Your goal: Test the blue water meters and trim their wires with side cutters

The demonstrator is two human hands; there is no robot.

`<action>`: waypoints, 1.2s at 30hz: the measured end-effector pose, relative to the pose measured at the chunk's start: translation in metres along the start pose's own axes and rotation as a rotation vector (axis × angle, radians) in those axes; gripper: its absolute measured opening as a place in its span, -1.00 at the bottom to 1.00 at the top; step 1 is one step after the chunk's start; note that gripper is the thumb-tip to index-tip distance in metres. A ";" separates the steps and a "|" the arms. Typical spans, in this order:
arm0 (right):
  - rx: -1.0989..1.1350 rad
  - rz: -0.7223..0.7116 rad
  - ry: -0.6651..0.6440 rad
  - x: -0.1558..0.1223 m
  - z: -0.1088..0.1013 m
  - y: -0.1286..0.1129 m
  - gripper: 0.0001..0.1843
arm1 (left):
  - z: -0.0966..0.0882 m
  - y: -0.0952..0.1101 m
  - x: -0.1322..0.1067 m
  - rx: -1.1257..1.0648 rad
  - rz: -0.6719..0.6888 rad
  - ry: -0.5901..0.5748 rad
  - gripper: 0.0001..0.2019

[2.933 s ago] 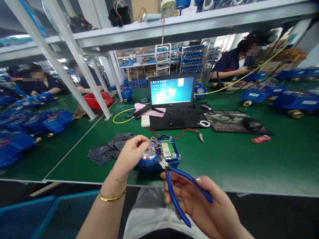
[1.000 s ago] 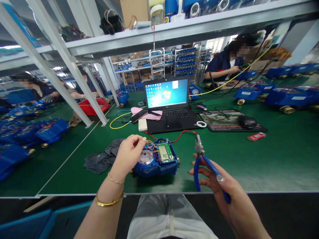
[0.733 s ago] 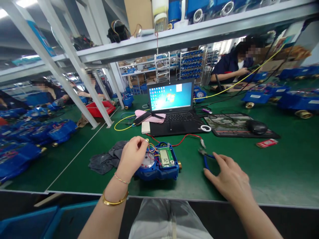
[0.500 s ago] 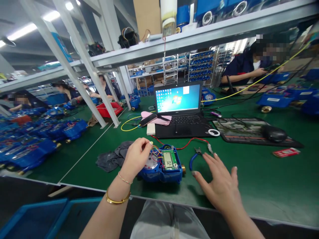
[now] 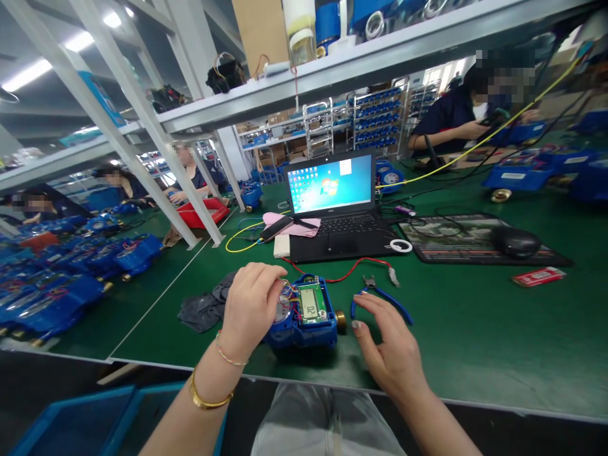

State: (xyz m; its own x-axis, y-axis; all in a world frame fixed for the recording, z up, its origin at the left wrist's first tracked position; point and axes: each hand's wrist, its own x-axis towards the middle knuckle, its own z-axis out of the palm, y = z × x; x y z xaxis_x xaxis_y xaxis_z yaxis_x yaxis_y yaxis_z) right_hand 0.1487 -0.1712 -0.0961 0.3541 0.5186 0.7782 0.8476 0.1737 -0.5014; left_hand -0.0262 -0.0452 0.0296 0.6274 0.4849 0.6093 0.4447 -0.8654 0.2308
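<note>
Blue-cased meter (image 5: 304,313) sits open near the front edge of the green tabletop (image 5: 475,342), its display board (image 5: 311,303) facing up. Left hand (image 5: 251,304) curls over the meter's dial side, thumb and forefinger pinched on the coloured wires (image 5: 286,292) — wire handling, by the look. Right hand (image 5: 387,345) is spread wide and holds nothing, just right of the meter. Its fingertips reach the blue-handled pliers (image 5: 382,296) lying there — touching or not, I cannot tell. Grey cloth (image 5: 202,307) lies to the left, and a laptop (image 5: 337,202) stands behind.
</note>
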 end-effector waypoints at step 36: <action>0.035 -0.021 -0.051 -0.010 0.008 0.001 -0.78 | -0.013 0.007 -0.003 -0.094 -0.136 -0.134 -0.86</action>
State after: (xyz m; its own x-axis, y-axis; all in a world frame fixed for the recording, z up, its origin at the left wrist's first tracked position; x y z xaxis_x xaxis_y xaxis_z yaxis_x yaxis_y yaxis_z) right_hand 0.1422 -0.1695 -0.1076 0.3152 0.5562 0.7690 0.8398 0.2139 -0.4990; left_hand -0.0333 -0.0545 0.0388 0.6480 0.6048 0.4630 0.4735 -0.7960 0.3771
